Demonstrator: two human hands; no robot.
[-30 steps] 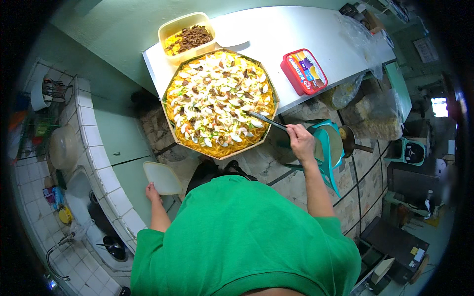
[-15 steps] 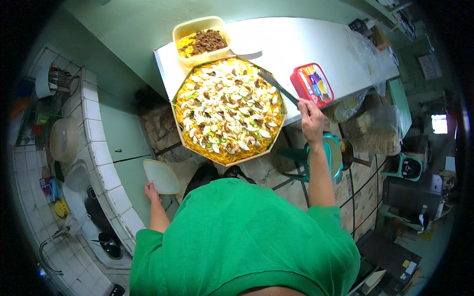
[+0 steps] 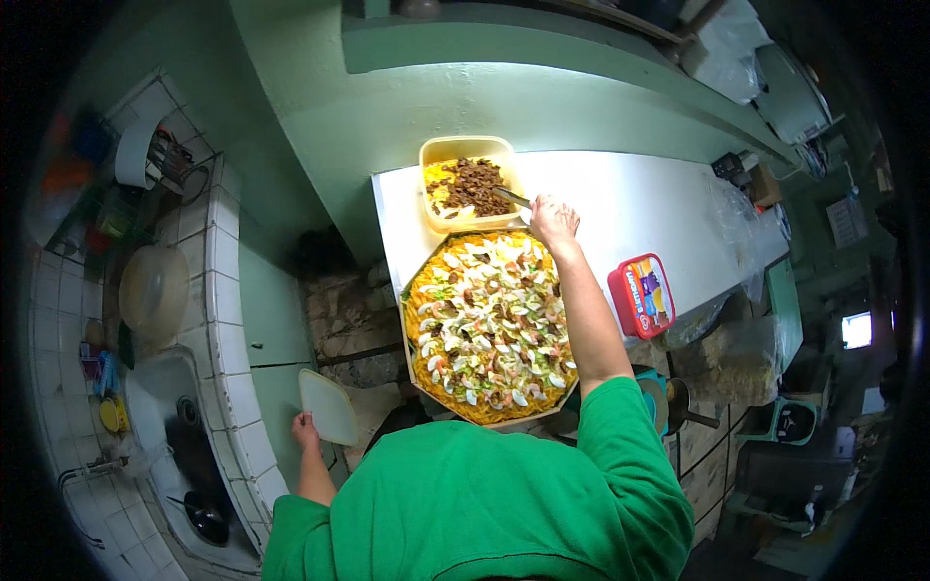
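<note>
In the head view, the right hand clamps its fingers on a slim utensil, tip in the yellow container beyond the noodle tray; it looks light, stiff, best held by its handle. Left of the tray, the left hand pinches a pale lid by its edge.

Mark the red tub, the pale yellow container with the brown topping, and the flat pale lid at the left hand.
Red tub [image 3: 646,295], head view: middle of its top.
Pale yellow container [image 3: 469,148], head view: its inner far wall.
Flat pale lid [image 3: 328,408], head view: middle of its face.
</note>
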